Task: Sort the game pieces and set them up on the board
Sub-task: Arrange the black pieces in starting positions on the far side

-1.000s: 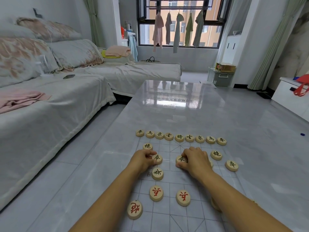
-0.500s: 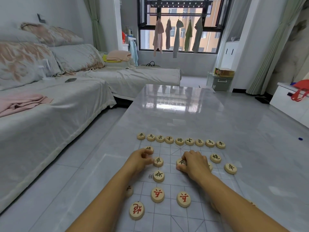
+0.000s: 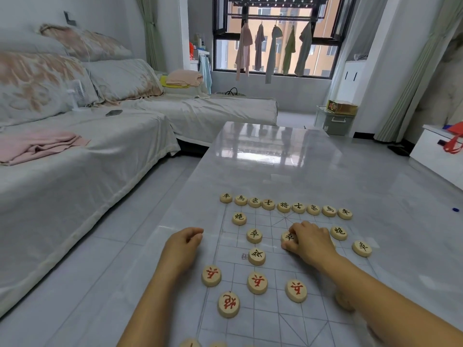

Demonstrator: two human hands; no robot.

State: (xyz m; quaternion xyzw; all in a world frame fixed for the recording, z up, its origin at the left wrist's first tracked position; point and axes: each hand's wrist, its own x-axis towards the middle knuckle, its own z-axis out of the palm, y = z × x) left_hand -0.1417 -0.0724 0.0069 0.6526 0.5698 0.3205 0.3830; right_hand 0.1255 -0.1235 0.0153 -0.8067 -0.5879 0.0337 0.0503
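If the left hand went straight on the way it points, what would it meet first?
Probably the round wooden black-lettered piece at the far row's left end; depth from the left hand is uncertain.

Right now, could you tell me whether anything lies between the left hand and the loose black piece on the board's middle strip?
Nothing visible does. Only bare board separates the left hand from that black piece; the nearest red piece sits nearer the camera, off that line.
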